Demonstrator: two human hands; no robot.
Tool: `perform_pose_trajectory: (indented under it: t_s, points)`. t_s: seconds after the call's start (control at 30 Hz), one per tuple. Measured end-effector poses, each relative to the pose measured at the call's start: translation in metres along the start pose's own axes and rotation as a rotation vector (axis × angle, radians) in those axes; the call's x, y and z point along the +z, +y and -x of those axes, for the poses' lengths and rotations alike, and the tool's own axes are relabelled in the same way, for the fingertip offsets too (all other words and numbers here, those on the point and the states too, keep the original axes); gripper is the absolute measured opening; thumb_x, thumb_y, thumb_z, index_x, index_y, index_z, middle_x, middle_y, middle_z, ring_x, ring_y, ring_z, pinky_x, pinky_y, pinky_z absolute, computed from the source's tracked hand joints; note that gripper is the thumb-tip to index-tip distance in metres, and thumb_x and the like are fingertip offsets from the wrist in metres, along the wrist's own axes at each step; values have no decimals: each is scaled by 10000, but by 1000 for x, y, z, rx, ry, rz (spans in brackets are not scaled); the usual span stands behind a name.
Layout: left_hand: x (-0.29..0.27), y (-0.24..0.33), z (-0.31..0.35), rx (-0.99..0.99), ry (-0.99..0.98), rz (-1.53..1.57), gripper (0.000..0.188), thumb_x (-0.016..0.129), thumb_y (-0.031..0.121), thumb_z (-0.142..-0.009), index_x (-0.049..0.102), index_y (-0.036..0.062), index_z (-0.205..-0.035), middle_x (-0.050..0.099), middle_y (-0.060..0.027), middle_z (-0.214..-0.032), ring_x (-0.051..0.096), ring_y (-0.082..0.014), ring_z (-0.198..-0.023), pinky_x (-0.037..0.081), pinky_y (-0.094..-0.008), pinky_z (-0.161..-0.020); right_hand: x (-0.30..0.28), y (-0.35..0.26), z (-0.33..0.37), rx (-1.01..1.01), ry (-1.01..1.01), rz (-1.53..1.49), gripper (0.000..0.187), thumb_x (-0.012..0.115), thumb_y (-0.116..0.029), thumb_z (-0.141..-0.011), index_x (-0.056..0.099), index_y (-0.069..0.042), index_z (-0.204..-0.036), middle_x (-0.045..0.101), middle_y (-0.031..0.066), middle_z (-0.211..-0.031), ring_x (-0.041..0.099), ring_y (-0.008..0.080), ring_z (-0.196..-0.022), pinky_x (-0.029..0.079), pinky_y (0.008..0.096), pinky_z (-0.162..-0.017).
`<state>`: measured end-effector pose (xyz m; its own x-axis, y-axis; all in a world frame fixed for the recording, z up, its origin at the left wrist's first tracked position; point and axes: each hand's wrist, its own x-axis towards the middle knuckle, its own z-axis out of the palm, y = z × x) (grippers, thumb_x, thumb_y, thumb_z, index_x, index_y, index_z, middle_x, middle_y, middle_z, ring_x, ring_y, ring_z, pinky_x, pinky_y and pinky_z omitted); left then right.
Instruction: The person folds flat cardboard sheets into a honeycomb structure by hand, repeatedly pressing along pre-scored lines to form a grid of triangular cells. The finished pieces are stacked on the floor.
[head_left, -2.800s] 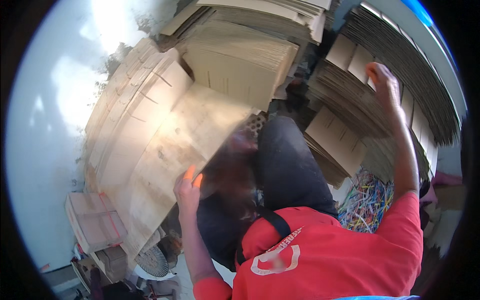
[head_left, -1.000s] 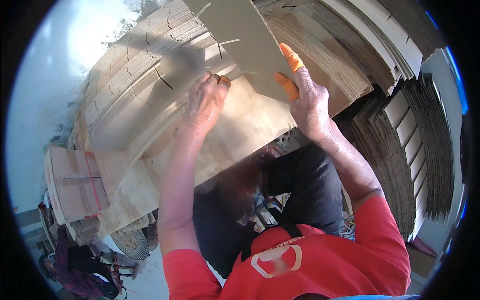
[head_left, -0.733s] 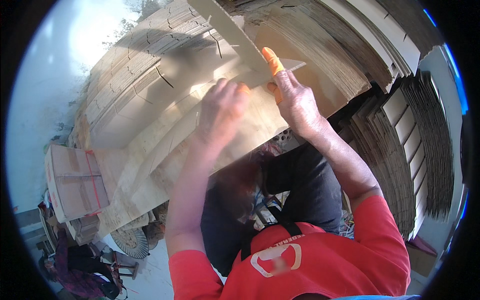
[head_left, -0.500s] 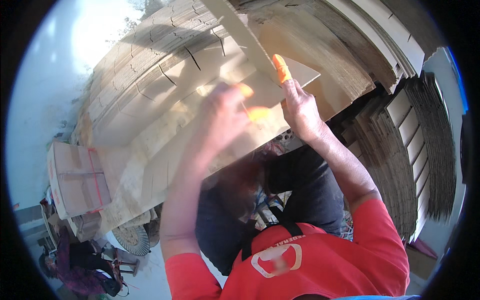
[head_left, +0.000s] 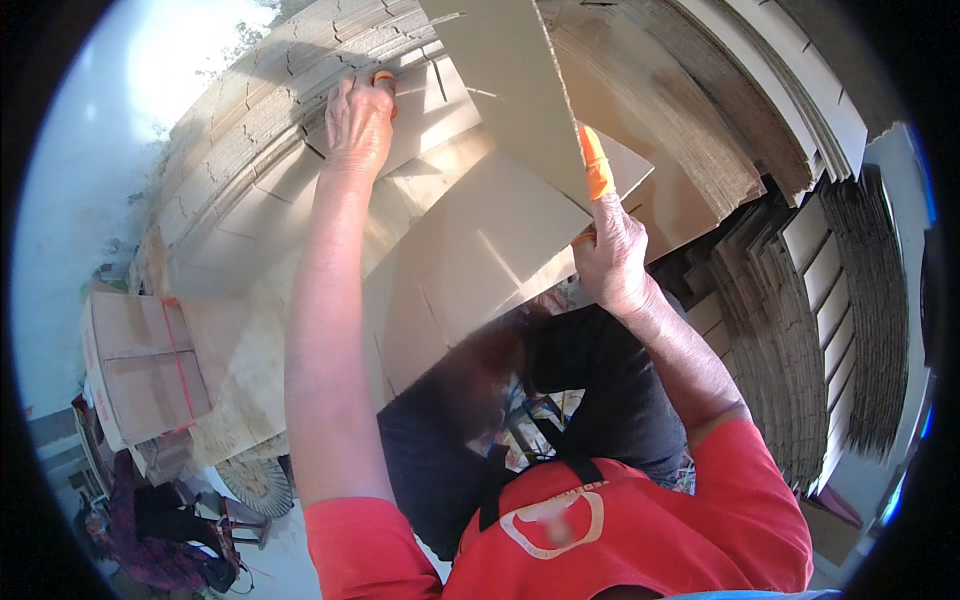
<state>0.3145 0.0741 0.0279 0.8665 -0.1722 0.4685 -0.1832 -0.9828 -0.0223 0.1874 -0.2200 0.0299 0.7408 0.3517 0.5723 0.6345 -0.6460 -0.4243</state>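
My right hand (head_left: 612,255) grips the edge of a tall slotted cardboard sheet (head_left: 505,85), with an orange finger cover on the outstretched finger along it. Beneath that sheet, another slotted cardboard piece (head_left: 460,250) lies flat over the edge of the work surface, above my lap. My left hand (head_left: 362,122) reaches to the far left, its fingers curled over the edge of a slotted cardboard strip in a stack (head_left: 290,120). An orange cover shows on one of its fingers; its fingertips are partly hidden.
More cardboard stacks stand at the far right (head_left: 670,100) and along the right side (head_left: 775,330). A taped carton (head_left: 150,365) sits on the left. A fan-like round grille (head_left: 255,485) and another person (head_left: 165,530) are at the lower left.
My left hand has moved up and left from the middle onto the far-left stack. The sheet in my right hand has swung to show more of its face; the right hand has shifted slightly nearer.
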Motion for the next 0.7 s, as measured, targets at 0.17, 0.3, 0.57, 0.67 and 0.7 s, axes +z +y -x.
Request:
perform_pose_trajectory:
  t_s: [0.17, 0.3, 0.57, 0.67, 0.7]
  points:
    - [-2, -1, 10, 137, 260, 135, 84, 652, 22, -755, 624, 74, -814, 629, -80, -892, 586, -280, -919, 507, -386, -812, 5, 4, -1, -34, 49, -6, 824, 531, 215, -676, 311, 29, -1447, 611, 268, -1187, 685, 352, -961, 572, 373, -827]
    - [-1, -2, 12, 94, 135, 123, 98, 669, 39, -753, 624, 75, -832, 621, -82, -880, 583, -277, -933, 497, -396, -816, 7, 5, 4, -13, 55, 6, 849, 499, 245, -692, 286, 8, -1478, 613, 246, -1209, 685, 328, -993, 559, 362, -872]
    - [-4, 8, 1, 49, 99, -13, 131, 682, 50, -775, 623, 38, -891, 649, -121, -912, 599, -289, -956, 489, -423, -828, 5, 3, 5, 26, 30, -11, 888, 494, 263, -656, 297, -9, -1478, 583, 252, -1263, 660, 334, -1059, 547, 377, -899]
    - [-7, 8, -6, 40, -48, 6, 284, 719, 56, -744, 593, 27, -997, 624, -160, -949, 582, -340, -961, 483, -449, -803, 5, 5, 6, -17, 65, 9, 883, 500, 263, -651, 308, -3, -1471, 580, 251, -1269, 661, 335, -1057, 549, 377, -897]
    - [-7, 7, -7, 38, -57, 1, 295, 720, 52, -743, 588, 26, -1006, 623, -159, -962, 578, -338, -974, 479, -450, -810, 5, 5, 5, -49, 89, 17, 880, 502, 263, -651, 312, -1, -1468, 581, 251, -1269, 662, 336, -1055, 550, 377, -896]
